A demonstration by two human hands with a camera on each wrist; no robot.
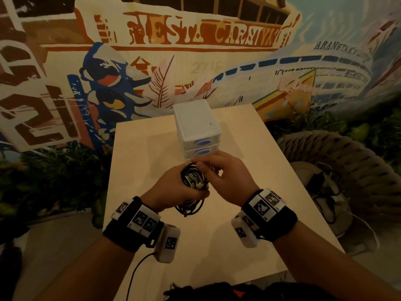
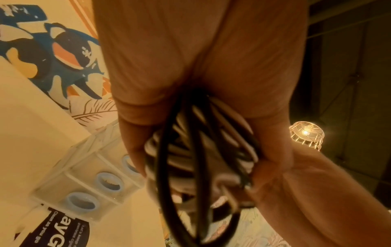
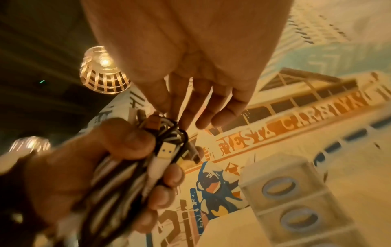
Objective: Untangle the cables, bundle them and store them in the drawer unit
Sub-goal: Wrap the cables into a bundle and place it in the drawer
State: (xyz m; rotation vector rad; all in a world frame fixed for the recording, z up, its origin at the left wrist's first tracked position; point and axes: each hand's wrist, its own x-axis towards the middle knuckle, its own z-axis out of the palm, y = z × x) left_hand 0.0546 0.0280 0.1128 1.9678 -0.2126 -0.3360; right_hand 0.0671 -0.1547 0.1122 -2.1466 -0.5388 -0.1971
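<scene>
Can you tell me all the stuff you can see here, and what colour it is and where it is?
cable bundle: one, black and white cables with plugs showing, held above the table
drawer unit: one, white with blue handles, far side of the table, drawers closed
table: one, pale wood, under the hands
mural: one, many colours, behind the table
woven chair: one, grey-brown, right of the table
left hand: grips the cable bundle
right hand: fingertips on the top of the cable bundle

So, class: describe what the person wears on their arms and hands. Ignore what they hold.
Hands bare, no sleeves visible. The left wrist and right wrist each carry a black band with white blocks bearing black-and-white square markers. A white camera pod hangs under the left band, trailing a thin black cable.
</scene>
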